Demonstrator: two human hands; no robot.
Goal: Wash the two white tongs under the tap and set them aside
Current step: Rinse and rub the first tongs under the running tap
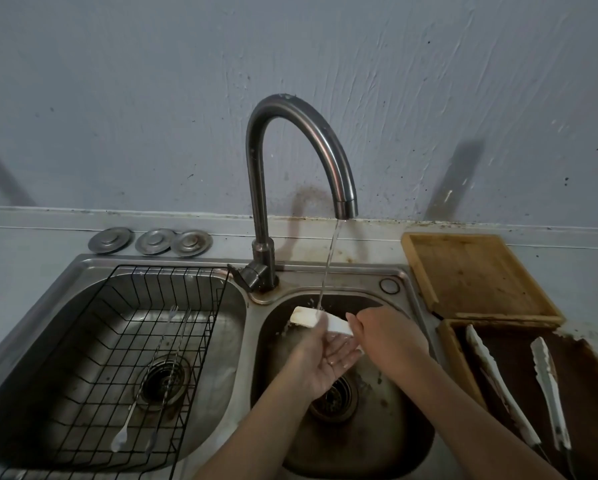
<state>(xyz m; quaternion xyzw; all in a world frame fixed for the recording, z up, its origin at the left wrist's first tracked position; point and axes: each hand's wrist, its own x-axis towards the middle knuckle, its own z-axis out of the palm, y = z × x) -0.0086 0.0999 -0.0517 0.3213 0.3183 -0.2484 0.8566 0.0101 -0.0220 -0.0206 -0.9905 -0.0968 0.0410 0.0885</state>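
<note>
Water runs from the tap [346, 206] onto a white tong [304, 317] held over the right basin [387, 441]. My right hand [391, 336] grips the tong's near end. My left hand [325, 358] lies palm up and wet under the tong, fingers spread, its thumb against the tong's side. Two more long white tongs, one on the left [494, 375] and one on the right [548, 386], lie side by side on a dark tray [588, 368] to the right of the sink.
The left basin [38, 393] holds a black wire rack [100, 341] with thin metal utensils [141, 396] lying in it. Three metal drain covers [152, 241] sit behind it. A wooden board [477, 271] lies right of the tap, behind the tray.
</note>
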